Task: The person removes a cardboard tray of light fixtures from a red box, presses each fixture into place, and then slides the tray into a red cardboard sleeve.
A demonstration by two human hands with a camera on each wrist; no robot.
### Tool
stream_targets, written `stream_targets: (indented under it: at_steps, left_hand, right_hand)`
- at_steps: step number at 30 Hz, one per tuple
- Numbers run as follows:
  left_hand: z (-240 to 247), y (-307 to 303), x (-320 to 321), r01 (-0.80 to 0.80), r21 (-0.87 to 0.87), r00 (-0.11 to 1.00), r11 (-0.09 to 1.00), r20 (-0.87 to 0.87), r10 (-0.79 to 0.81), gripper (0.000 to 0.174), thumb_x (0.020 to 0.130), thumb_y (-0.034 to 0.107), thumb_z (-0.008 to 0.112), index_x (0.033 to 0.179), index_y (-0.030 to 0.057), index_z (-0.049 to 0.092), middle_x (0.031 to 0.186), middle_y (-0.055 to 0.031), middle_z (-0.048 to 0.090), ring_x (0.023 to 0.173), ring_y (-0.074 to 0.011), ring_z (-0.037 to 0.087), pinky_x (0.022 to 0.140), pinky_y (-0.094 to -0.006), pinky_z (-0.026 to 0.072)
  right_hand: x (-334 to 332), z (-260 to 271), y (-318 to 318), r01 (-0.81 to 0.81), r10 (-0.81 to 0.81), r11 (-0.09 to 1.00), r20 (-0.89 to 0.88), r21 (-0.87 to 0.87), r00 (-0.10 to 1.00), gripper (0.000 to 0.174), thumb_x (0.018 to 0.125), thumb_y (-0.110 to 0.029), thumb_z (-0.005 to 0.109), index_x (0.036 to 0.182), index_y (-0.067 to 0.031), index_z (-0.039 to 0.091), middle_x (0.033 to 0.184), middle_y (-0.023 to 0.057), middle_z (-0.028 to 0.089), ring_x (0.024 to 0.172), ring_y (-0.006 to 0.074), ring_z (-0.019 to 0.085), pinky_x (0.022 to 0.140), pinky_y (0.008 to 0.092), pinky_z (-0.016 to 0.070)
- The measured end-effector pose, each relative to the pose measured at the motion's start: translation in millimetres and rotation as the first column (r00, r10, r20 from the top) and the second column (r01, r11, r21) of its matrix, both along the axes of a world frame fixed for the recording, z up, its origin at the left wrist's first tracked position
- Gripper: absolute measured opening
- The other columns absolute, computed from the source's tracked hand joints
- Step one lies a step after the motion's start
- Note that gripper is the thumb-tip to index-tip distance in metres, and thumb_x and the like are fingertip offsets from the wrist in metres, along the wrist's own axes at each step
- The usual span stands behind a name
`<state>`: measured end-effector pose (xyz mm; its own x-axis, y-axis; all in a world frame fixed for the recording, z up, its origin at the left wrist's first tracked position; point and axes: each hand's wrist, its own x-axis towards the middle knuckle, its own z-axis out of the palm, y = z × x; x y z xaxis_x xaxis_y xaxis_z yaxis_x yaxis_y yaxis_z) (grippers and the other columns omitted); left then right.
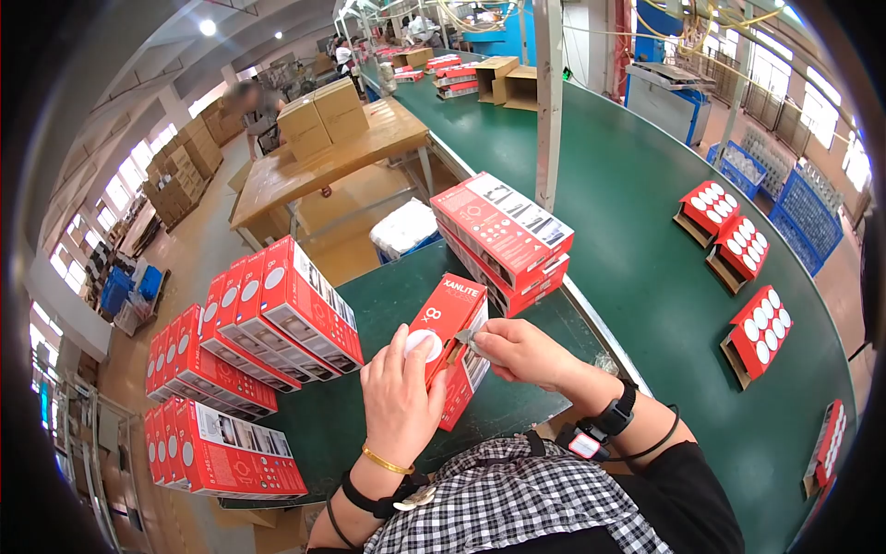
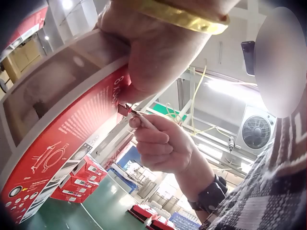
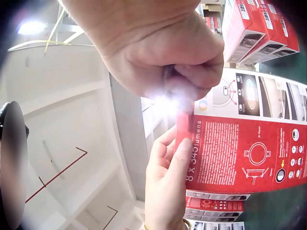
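A red box (image 1: 454, 300) printed "XANLITE" stands before me, with a white disc (image 1: 423, 345) on its upper face. My left hand (image 1: 401, 392) holds this face, its fingers laid across it and its thumb at the edge. In the right wrist view, the left thumb (image 3: 182, 155) lies on the red panel with the fingers behind. My right hand (image 1: 531, 353) pinches a small grey piece (image 1: 468, 337) at the box's edge, beside a dark gap; I cannot tell its kind. The left wrist view shows the box's printed side (image 2: 57, 139) and the right hand (image 2: 160, 143) with curled fingers.
Rows of red boxes (image 1: 305, 305) stand at the left, with a lower row (image 1: 231, 452) nearer. Another stack (image 1: 503, 226) is just beyond the box. At the right, several red boxes with white discs (image 1: 761, 332) lie on the green conveyor (image 1: 637, 240). A wooden table (image 1: 323, 166) bears cartons.
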<state>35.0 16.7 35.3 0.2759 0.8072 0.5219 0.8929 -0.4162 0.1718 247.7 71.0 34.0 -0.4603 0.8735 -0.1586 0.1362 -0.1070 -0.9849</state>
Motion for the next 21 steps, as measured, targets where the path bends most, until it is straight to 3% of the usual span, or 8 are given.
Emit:
stream_targets:
  at_steps: [9, 15, 18, 21]
  left_hand:
    - [-1, 0, 0, 0.018, 0.01, 1.0, 1.0, 0.007, -0.018, 0.048, 0.086, 0.016, 0.073, 0.13, 0.0071, 0.057, 0.14, -0.0209, 0.054, 0.12, -0.0371, 0.056, 0.099, -0.0479, 0.0418]
    - [-3, 1, -1, 0.011, -0.005, 1.0, 1.0, 0.001, -0.011, 0.049, 0.086, 0.015, 0.073, 0.131, 0.0069, 0.056, 0.141, -0.0209, 0.054, 0.122, -0.0378, 0.056, 0.1, -0.0482, 0.0417]
    - [-5, 1, -1, 0.01, 0.006, 1.0, 1.0, -0.006, -0.01, 0.05, 0.086, 0.015, 0.073, 0.132, 0.007, 0.057, 0.142, -0.0209, 0.054, 0.122, -0.0381, 0.056, 0.101, -0.0481, 0.0417]
    - [-3, 0, -1, 0.011, -0.02, 1.0, 1.0, 0.003, -0.011, 0.049, 0.086, 0.015, 0.073, 0.132, 0.007, 0.057, 0.142, -0.0209, 0.054, 0.123, -0.0378, 0.056, 0.102, -0.0478, 0.0415]
  right_hand:
    - [0, -7, 0, -0.013, 0.013, 1.0, -0.037, -0.011, 0.999, 0.031, 0.107, -0.03, 0.05, 0.092, -0.0044, 0.059, 0.067, -0.0037, 0.049, 0.058, 0.0064, 0.046, 0.053, 0.0239, 0.0363]
    - [-5, -22, -1, -0.042, 0.038, 0.999, -0.177, -0.02, 0.983, 0.03, 0.108, -0.03, 0.05, 0.091, -0.006, 0.056, 0.067, -0.0039, 0.048, 0.057, 0.0058, 0.045, 0.052, 0.0236, 0.0355]
    - [-7, -26, -2, -0.006, 0.016, 0.998, -0.166, 0.057, 0.986, 0.03, 0.108, -0.03, 0.05, 0.091, -0.0063, 0.056, 0.068, -0.0038, 0.048, 0.057, 0.0058, 0.043, 0.052, 0.0237, 0.0353]
    - [-3, -20, -4, -0.055, 0.041, 0.997, -0.207, -0.061, 0.978, 0.029, 0.109, -0.029, 0.049, 0.091, -0.0063, 0.055, 0.069, -0.0038, 0.047, 0.058, 0.006, 0.044, 0.053, 0.0238, 0.0357]
